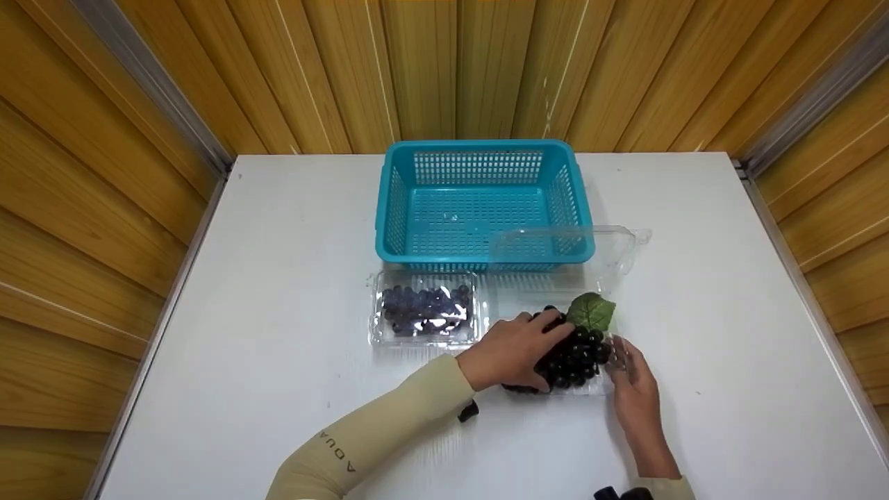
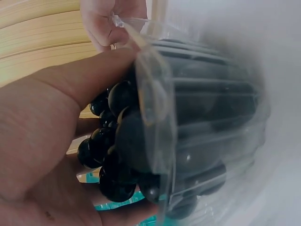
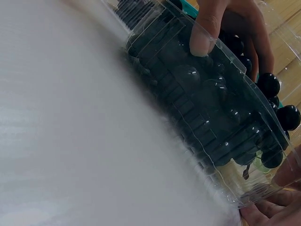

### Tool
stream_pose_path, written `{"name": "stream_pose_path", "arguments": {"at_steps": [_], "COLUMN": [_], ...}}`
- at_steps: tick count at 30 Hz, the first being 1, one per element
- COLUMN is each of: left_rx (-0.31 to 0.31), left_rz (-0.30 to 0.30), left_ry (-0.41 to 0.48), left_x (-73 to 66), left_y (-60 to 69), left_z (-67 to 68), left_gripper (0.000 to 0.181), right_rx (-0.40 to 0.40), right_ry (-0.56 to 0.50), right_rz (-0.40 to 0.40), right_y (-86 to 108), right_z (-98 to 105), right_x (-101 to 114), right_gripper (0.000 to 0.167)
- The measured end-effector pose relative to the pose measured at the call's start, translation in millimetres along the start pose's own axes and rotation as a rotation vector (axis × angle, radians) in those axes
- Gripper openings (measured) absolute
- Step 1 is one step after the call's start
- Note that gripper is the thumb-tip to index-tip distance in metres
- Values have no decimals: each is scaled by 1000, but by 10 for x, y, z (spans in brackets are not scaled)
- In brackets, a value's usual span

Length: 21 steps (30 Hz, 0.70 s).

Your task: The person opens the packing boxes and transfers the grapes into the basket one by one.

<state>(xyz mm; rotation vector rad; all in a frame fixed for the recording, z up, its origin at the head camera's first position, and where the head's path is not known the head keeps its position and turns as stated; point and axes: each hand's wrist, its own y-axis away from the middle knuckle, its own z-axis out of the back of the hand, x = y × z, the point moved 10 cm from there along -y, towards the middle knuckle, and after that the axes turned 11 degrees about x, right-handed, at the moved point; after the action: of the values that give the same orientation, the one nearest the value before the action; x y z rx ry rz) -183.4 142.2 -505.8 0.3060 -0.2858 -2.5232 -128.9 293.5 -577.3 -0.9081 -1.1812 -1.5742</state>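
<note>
A bunch of black grapes [image 1: 575, 357] with a green leaf [image 1: 592, 311] lies in a clear plastic clamshell container [image 1: 594, 390], its lid [image 1: 615, 253] raised at the back. From above, my left hand [image 1: 514, 349] grips the bunch, fingers over the far side. Its thumb [image 2: 89, 70] lies at the container's near rim in the left wrist view. My right hand [image 1: 635, 389] holds the container's right end; in the right wrist view its fingers [image 3: 277, 205] are at that corner. Some grapes bulge above the rim.
A closed clear container of dark grapes [image 1: 425, 309] stands to the left. Behind both is a teal plastic basket [image 1: 485, 260], overlapped in view by the raised lid. Everything stands on a white table [image 1: 278, 292], with wood-patterned walls [image 1: 486, 76] at the back and sides.
</note>
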Motion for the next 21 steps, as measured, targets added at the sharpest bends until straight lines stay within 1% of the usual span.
{"name": "stream_pose_path", "arguments": {"at_steps": [4,9,13,16,21], "left_rx": [-19,-46,-38,-29,-35], "left_rz": [-1,-21,-30,-24,-16], "left_ry": [-27,-41,-41,-43,-18], "left_x": [-20,-40,-47,-40,-37], "left_y": [-19,-29,-34,-39,-45], "left_z": [-31,-40,-41,-48,-45], "left_gripper": [101,93,88,88,90], "right_rx": [-5,-10,-17,-22,-27], "right_ry": [1,-2,-5,1,15], "right_rz": [3,10,-2,-12,-13], "right_y": [2,7,9,10,9], "right_z": [-1,-1,8,12,14], "right_x": [-1,13,13,7,9], "right_gripper": [54,53,53,53,53]}}
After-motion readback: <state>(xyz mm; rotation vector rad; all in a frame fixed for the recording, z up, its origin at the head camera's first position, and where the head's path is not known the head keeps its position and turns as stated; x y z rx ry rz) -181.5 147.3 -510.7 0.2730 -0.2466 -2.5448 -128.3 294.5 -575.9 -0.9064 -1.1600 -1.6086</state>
